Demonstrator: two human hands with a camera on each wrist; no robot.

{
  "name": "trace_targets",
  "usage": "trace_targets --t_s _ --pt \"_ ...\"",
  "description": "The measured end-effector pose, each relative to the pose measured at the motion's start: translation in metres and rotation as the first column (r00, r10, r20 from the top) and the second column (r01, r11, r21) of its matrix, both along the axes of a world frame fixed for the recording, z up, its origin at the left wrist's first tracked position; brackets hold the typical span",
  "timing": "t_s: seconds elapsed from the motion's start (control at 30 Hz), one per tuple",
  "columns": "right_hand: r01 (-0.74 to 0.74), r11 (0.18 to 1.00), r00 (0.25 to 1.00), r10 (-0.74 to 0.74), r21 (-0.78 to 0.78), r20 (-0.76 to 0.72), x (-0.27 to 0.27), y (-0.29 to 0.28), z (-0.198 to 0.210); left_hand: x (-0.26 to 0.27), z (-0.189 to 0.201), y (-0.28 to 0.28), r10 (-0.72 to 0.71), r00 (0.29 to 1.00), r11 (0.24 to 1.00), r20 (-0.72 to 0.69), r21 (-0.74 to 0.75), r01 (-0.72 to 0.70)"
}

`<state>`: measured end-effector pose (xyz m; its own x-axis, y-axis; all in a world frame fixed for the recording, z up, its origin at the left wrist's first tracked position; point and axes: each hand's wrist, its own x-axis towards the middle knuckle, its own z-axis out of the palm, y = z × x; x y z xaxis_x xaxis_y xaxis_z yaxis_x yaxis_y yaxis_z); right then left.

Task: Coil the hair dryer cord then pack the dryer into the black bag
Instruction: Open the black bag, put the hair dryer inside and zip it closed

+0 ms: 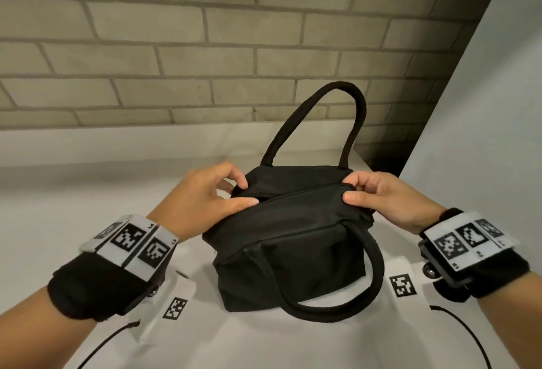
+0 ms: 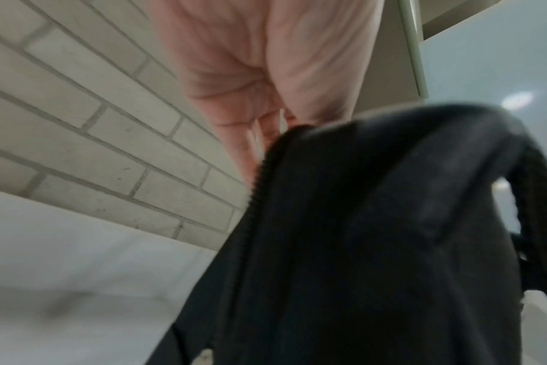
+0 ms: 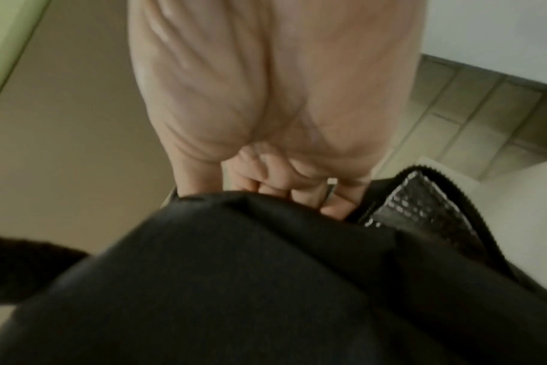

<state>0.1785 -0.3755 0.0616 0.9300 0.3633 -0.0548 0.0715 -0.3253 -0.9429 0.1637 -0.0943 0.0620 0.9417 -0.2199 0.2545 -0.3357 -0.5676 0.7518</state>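
I have the bag (image 1: 293, 239) on the counter (image 1: 58, 192), its zipper line running left-right between my hands, left hand (image 1: 202, 195) pinching the left end, right hand (image 1: 378, 195) pinching the right; no dryer in view.

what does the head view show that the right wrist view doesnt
Only the head view shows the left hand pinching the bag's left end, both carry handles, one upright, and the white table with printed markers. Only the right wrist view shows the silvery lining inside the open top. Both show the black bag and the right hand gripping its zipper edge. The dryer appears in neither.
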Motion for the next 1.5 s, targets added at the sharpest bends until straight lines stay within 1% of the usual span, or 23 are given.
trace_targets --t_s 0.1,0.17,0.2,0.23,0.27,0.33,0.4,0.47,0.53,0.6,0.67,0.7,0.87,1.0,1.03,1.07,1.13,1.17,1.2,1.27,1.33,1.37,1.5 --pt "0.047 0.993 0.999 -0.045 -0.106 0.028 -0.002 -0.005 0.002 -0.002 -0.003 0.012 0.002 0.998 0.978 -0.057 -0.208 -0.014" --pt "0.074 0.983 0.997 -0.067 -0.168 0.045 -0.005 -0.01 0.003 -0.003 -0.013 0.024 0.082 0.992 0.929 -0.097 -0.353 -0.111" --pt "0.092 0.978 0.995 -0.081 -0.188 0.064 -0.007 -0.011 0.005 -0.005 -0.022 0.031 0.115 0.981 0.903 -0.159 -0.395 -0.17" --pt "0.116 0.973 0.991 -0.1 -0.201 0.088 -0.009 -0.012 0.007 -0.008 -0.033 0.036 0.128 0.962 0.9 -0.241 -0.379 -0.215" --pt "0.141 0.967 0.986 -0.118 -0.211 0.12 -0.011 -0.012 0.009 -0.014 -0.045 0.039 0.116 0.938 0.93 -0.325 -0.297 -0.218" --pt "0.181 0.954 0.967 -0.128 -0.239 0.22 -0.017 -0.01 0.017 -0.027 -0.075 0.038 0.036 0.883 0.986 -0.468 -0.126 -0.107" --pt "0.195 0.94 0.936 -0.093 -0.28 0.34 -0.028 -0.003 0.029 -0.038 -0.093 0.031 -0.01 0.841 0.993 -0.54 -0.108 -0.057" --pt "0.137 0.925 0.905 0.028 -0.354 0.424 -0.043 0.011 0.041 -0.04 -0.099 0.026 0.004 0.842 0.988 -0.54 -0.128 -0.086" --pt "0.022 0.895 0.872 0.201 -0.446 0.446 -0.055 0.028 0.047 -0.038 -0.098 0.023 0.022 0.857 0.985 -0.514 -0.134 -0.106" --pt "-0.043 0.796 0.819 0.375 -0.604 0.435 -0.062 0.046 0.042 -0.036 -0.094 0.023 0.01 0.863 0.982 -0.504 -0.159 -0.104" --pt "-0.037 0.702 0.763 0.48 -0.711 0.434 -0.064 0.064 0.033 -0.034 -0.092 0.024 -0.01 0.858 0.98 -0.514 -0.178 -0.095" --pt "-0.025 0.691 0.744 0.495 -0.722 0.448 -0.065 0.071 0.028 -0.033 -0.089 0.024 -0.017 0.855 0.98 -0.518 -0.18 -0.09" --pt "0.045 0.71 0.668 0.502 -0.703 0.55 -0.064 0.101 0.012 -0.036 -0.066 0.032 -0.004 0.848 0.979 -0.531 -0.173 -0.103" --pt "0.039 0.634 0.613 0.595 -0.772 0.52 -0.064 0.116 0.003 -0.039 -0.025 0.035 -0.018 0.878 0.985 -0.478 -0.159 -0.067" --pt "0.021 0.64 0.622 0.594 -0.768 0.511 -0.064 0.119 0.005 -0.04 -0.014 0.034 -0.025 0.888 0.988 -0.459 -0.147 -0.049" --pt "-0.011 0.666 0.653 0.569 -0.746 0.499 -0.064 0.121 0.01 -0.039 -0.005 0.032 -0.03 0.897 0.992 -0.441 -0.123 -0.027" --pt "-0.037 0.767 0.747 0.447 -0.64 0.492 -0.063 0.127 0.019 -0.04 0.006 0.026 -0.035 0.909 0.997 -0.415 -0.074 0.004" --pt "-0.003 0.809 0.776 0.373 -0.588 0.509 -0.063 0.131 0.022 -0.039 0.009 0.023 -0.032 0.911 0.998 -0.412 -0.061 0.007" --pt "0.047 0.822 0.789 0.318 -0.568 0.526 -0.061 0.136 0.024 -0.039 0.01 0.021 -0.023 0.913 0.999 -0.406 -0.05 0.003" --pt "0.123 0.777 0.783 0.306 -0.617 0.541 -0.056 0.148 0.022 -0.037 0.009 0.018 0.016 0.925 1.0 -0.38 0.008 -0.014" --pt "0.129 0.73 0.784 0.339 -0.671 0.52 -0.054 0.158 0.017 -0.037 0.007 0.019 0.05 0.937 0.997 -0.345 0.066 -0.029" --pt "0.119 0.726 0.792 0.342 -0.678 0.505 -0.052 0.16 0.015 -0.037 0.006 0.021 0.053 0.939 0.997 -0.339 0.073 -0.03" --pt "0.09 0.715 0.816 0.346 -0.693 0.464 -0.049 0.166 0.011 -0.039 -0.003 0.028 -0.007 0.931 0.999 -0.365 -0.039 -0.007"
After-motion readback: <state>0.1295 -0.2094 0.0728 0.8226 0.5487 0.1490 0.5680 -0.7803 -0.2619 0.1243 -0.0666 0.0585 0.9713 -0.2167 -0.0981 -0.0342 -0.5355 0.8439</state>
